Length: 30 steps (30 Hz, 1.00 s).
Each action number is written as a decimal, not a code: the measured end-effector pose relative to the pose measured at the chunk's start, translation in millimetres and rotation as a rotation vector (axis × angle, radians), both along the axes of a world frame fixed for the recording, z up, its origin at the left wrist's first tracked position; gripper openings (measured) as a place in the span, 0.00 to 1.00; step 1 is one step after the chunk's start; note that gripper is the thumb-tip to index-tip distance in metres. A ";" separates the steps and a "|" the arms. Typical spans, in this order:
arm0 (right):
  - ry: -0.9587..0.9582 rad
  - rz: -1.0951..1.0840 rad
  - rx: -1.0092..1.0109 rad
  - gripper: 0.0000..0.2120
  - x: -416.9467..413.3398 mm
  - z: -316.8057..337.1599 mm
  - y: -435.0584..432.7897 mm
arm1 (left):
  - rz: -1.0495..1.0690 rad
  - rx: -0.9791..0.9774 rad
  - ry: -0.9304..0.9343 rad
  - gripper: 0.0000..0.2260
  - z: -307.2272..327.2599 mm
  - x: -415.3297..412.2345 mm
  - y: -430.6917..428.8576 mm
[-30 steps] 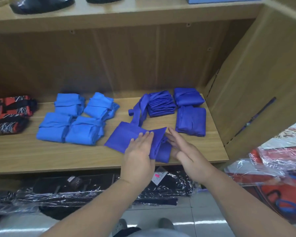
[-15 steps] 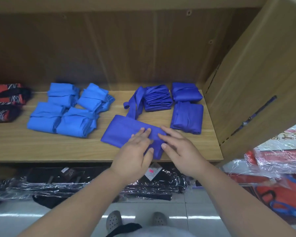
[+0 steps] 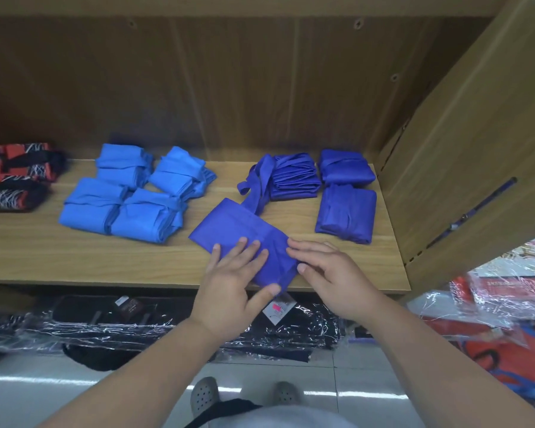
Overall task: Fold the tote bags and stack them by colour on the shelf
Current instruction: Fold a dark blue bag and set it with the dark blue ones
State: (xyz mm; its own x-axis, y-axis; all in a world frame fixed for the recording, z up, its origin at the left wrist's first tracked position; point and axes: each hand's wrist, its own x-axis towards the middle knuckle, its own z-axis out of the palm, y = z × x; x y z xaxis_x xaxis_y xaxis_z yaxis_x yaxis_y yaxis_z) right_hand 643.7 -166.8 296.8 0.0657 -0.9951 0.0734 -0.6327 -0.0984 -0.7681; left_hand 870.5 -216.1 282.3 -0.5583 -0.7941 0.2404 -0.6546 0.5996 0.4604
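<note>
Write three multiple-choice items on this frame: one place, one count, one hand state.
1. Where on the wooden shelf do the red-and-black patterned fabric bags lie? A) left end B) right end C) centre
2. How many folded light-blue fabric tote bags are there? A) two B) four C) six
3. How do the left hand and right hand meet the flat dark-blue fabric tote bag? A) fingers laid flat on it B) lifting it clear C) not touching

Key: 1 A, they sit at the shelf's left end. 2 B, four bundles form a two-by-two cluster. 3 A, both hands' fingers lie on the bag, which rests on the shelf.
</note>
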 end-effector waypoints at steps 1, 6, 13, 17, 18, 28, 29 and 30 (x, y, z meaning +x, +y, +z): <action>-0.010 -0.005 0.003 0.19 0.7 -0.2 0.9 | -0.039 0.006 -0.054 0.37 -0.8 2.4 -0.5; 0.016 0.008 0.009 0.21 3.8 -1.5 3.8 | -0.086 -0.021 -0.224 0.47 -2.8 4.3 -3.4; 0.061 0.008 -0.047 0.19 7.3 -5.8 14.4 | -0.163 -0.210 -0.156 0.32 -8.8 10.3 -6.8; -0.056 -0.043 -0.022 0.18 11.4 -0.3 19.1 | -0.216 -0.258 -0.072 0.21 -8.3 15.6 -9.6; -0.058 -0.046 -0.018 0.18 12.3 2.8 19.9 | -0.223 -0.223 -0.039 0.21 -7.7 17.9 -11.4; 0.247 0.138 -0.197 0.20 21.3 38.0 5.2 | -0.073 0.360 0.270 0.25 17.3 35.1 -0.1; 0.280 0.153 -0.205 0.19 23.5 37.9 3.2 | -0.051 0.381 0.299 0.26 15.9 36.0 1.3; 0.318 0.165 -0.209 0.19 26.1 37.5 1.0 | -0.038 0.404 0.324 0.25 14.8 36.4 1.9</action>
State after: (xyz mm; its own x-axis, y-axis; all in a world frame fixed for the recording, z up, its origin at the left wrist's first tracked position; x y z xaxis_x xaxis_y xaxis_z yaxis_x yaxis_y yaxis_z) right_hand 669.8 -165.9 334.4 0.2751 -0.9352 0.2229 -0.7979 -0.3514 -0.4897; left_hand 907.0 -214.2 297.1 -0.5360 -0.8401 0.0836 -0.4217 0.3522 0.8355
